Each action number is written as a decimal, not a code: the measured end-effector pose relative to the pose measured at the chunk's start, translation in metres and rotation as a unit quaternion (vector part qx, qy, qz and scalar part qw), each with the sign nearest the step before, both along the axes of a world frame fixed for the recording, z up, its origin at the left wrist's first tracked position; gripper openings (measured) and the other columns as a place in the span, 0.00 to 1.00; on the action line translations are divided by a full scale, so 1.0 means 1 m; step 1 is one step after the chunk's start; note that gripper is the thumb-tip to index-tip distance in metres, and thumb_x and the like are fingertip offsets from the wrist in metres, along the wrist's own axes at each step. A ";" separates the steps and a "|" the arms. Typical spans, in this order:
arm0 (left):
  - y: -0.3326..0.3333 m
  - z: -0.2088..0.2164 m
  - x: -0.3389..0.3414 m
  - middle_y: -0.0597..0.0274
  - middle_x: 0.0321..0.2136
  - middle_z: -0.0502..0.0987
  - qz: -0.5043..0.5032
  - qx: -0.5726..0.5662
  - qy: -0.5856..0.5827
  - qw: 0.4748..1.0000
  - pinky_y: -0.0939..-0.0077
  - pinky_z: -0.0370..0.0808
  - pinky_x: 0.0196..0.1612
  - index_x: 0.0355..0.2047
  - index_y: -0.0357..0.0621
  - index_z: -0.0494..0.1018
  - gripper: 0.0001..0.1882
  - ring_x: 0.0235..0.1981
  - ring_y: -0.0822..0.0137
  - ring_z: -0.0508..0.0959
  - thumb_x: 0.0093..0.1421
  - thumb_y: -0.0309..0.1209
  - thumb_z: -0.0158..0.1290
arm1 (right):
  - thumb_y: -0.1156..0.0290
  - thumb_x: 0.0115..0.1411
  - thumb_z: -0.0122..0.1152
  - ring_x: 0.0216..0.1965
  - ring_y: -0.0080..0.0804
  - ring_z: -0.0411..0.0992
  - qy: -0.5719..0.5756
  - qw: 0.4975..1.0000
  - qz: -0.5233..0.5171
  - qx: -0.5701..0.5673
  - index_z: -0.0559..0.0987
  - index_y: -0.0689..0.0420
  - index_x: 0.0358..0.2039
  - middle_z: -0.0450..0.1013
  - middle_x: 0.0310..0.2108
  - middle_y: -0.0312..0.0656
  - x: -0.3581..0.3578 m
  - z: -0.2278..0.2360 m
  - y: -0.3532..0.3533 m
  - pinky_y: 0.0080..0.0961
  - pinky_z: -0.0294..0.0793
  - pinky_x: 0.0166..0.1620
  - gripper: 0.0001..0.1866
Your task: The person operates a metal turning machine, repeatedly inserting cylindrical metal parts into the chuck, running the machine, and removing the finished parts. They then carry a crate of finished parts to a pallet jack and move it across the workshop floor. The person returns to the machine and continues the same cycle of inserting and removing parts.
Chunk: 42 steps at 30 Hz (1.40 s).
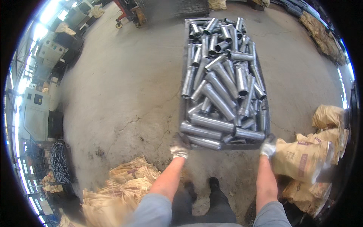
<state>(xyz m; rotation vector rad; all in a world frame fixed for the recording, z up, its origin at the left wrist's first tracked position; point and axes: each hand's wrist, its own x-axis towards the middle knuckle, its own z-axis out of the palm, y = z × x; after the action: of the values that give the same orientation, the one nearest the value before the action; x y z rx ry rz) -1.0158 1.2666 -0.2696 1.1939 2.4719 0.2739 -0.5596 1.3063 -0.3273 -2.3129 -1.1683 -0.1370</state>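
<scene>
A long dark bin (246, 146) stretches away in front of me, heaped with shiny metal tubes (219, 100) that have flared ends and lie in all directions. My left hand (179, 146), in a white glove with dark fingers, grips the bin's near left corner. At the near right corner my right hand (268, 146), gloved the same way, is closed on the rim. Both arms reach forward, and the fingertips are partly hidden against the bin. What the bin rests on cannot be seen.
Stacked brown paper sacks (124, 189) lie at the near left; filled sacks (302, 159) stand close by my right arm. Grey machines (36, 111) line the left side, with a wire basket of metal parts (60, 162). A red wheeled cart (128, 13) stands at the far left.
</scene>
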 end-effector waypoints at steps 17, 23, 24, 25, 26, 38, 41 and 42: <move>0.200 0.043 -0.145 0.48 0.62 0.77 -0.527 -0.309 -0.344 0.713 0.59 0.71 0.66 0.65 0.49 0.73 0.40 0.63 0.49 0.75 0.65 0.66 0.49 | 0.62 0.68 0.58 0.46 0.55 0.80 0.035 0.992 0.120 -0.016 0.82 0.54 0.51 0.82 0.44 0.52 -0.298 0.206 0.146 0.45 0.77 0.54 0.16; 0.415 0.076 -0.327 0.49 0.59 0.79 -0.494 -0.295 -0.235 0.783 0.58 0.74 0.61 0.64 0.48 0.72 0.33 0.60 0.50 0.78 0.69 0.57 0.49 | 0.54 0.62 0.61 0.51 0.54 0.79 0.296 0.923 0.138 -0.202 0.81 0.52 0.55 0.81 0.49 0.54 -0.509 0.237 0.323 0.43 0.77 0.56 0.23; 0.454 0.080 -0.368 0.49 0.59 0.78 -0.432 -0.307 -0.208 0.822 0.57 0.74 0.61 0.65 0.49 0.72 0.34 0.60 0.50 0.78 0.69 0.58 0.49 | 0.54 0.62 0.61 0.53 0.54 0.78 0.287 0.923 0.143 -0.214 0.79 0.52 0.57 0.80 0.51 0.55 -0.534 0.223 0.363 0.43 0.76 0.58 0.26; 0.495 0.089 -0.411 0.49 0.60 0.78 -0.400 -0.289 -0.183 0.850 0.57 0.74 0.61 0.66 0.49 0.71 0.35 0.61 0.49 0.77 0.69 0.59 0.49 | 0.53 0.62 0.61 0.54 0.54 0.78 0.282 0.921 0.153 -0.220 0.78 0.52 0.60 0.79 0.53 0.57 -0.553 0.207 0.417 0.43 0.75 0.60 0.28; 0.525 0.100 -0.449 0.49 0.60 0.78 -0.374 -0.237 -0.124 0.888 0.56 0.74 0.61 0.66 0.50 0.70 0.34 0.61 0.48 0.77 0.69 0.58 0.49 | 0.51 0.61 0.61 0.56 0.54 0.77 0.268 0.921 0.189 -0.209 0.76 0.53 0.62 0.77 0.55 0.57 -0.566 0.191 0.472 0.43 0.74 0.61 0.31; 0.896 0.160 -0.585 0.48 0.61 0.77 -0.400 -0.290 -0.073 0.866 0.59 0.70 0.67 0.64 0.44 0.72 0.33 0.64 0.49 0.75 0.66 0.52 0.54 | 0.38 0.59 0.59 0.57 0.56 0.77 0.361 0.909 -0.068 -0.198 0.79 0.57 0.59 0.78 0.54 0.59 -0.546 0.153 0.725 0.44 0.75 0.59 0.39; 1.029 0.156 -0.469 0.49 0.63 0.76 -0.593 -0.207 -0.043 0.777 0.59 0.70 0.67 0.67 0.48 0.69 0.33 0.65 0.48 0.74 0.68 0.51 0.53 | 0.30 0.59 0.51 0.56 0.55 0.78 0.266 0.928 -0.118 -0.235 0.86 0.59 0.48 0.80 0.51 0.59 -0.538 0.155 0.754 0.42 0.76 0.58 0.42; 1.058 0.156 -0.424 0.49 0.64 0.75 -0.649 -0.186 -0.049 0.736 0.58 0.70 0.66 0.67 0.48 0.69 0.32 0.65 0.48 0.74 0.68 0.51 0.52 | 0.31 0.58 0.52 0.55 0.54 0.79 0.301 0.897 -0.135 -0.295 0.85 0.60 0.50 0.80 0.52 0.59 -0.540 0.156 0.759 0.42 0.76 0.58 0.42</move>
<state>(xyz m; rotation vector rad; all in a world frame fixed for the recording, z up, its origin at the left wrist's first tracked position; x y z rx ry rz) -1.4397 2.3243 -0.1137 2.2108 0.9957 -0.5110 -1.0996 2.0652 -0.1713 -2.7085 -0.6049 0.8934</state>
